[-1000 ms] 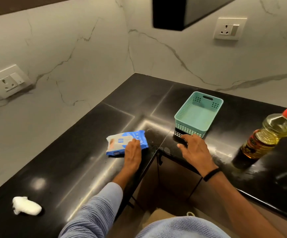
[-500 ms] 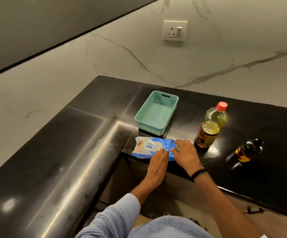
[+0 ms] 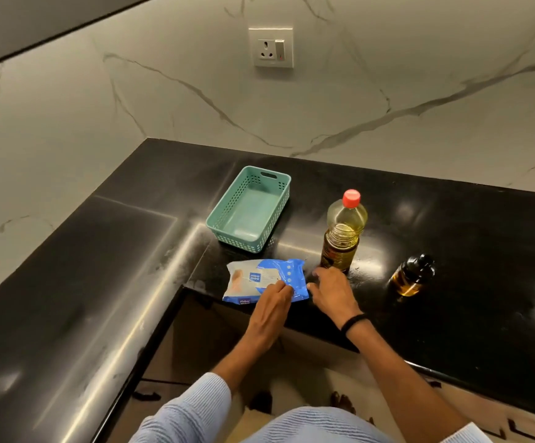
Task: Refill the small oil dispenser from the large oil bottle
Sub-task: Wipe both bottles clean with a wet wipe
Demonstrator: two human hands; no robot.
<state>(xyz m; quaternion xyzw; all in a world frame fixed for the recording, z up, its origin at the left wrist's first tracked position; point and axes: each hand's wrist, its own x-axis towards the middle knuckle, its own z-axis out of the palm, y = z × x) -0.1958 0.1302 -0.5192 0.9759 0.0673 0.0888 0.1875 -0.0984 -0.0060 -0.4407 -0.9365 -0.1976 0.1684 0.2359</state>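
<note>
Head view: large oil bottle (image 3: 343, 238) stood just beyond the loosely open right hand (image 3: 331, 292); probably heavy and slick, best grasped at its waist.

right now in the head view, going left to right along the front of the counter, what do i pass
wipes pack → large oil bottle → small oil dispenser
</note>
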